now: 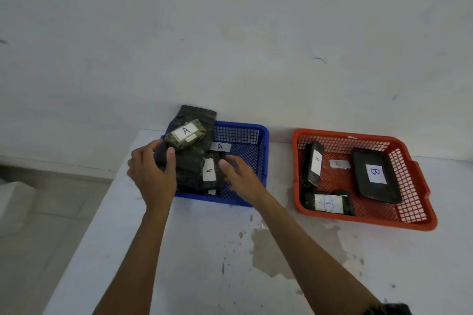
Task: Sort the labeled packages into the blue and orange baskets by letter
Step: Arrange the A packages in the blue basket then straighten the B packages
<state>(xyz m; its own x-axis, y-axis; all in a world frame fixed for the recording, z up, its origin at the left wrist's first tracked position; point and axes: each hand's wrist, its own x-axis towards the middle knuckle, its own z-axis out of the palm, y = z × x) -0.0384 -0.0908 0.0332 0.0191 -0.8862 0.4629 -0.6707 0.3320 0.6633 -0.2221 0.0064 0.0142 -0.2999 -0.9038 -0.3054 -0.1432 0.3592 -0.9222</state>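
The blue basket (pixel 245 135) holds several dark wrapped packages marked A. A small olive package (pixel 185 133) with an A label lies on top of a large black package (pixel 194 161). My left hand (pixel 153 171) grips the left edge of that large black package, thumb on top. My right hand (pixel 240 176) touches a narrow black package with an A label (pixel 211 170), fingers loosely curled against it. The orange basket (pixel 414 202) on the right holds three black packages: one leaning on edge (pixel 313 163), a flat one marked B (pixel 375 179), another marked B (pixel 329 203) at the front.
Both baskets sit on a white table (pixel 204 250) stained with dark specks and a damp patch, against a white wall. A loose label (pixel 339 163) lies on the orange basket's floor. The table's left edge drops off to a tiled floor (pixel 38 212).
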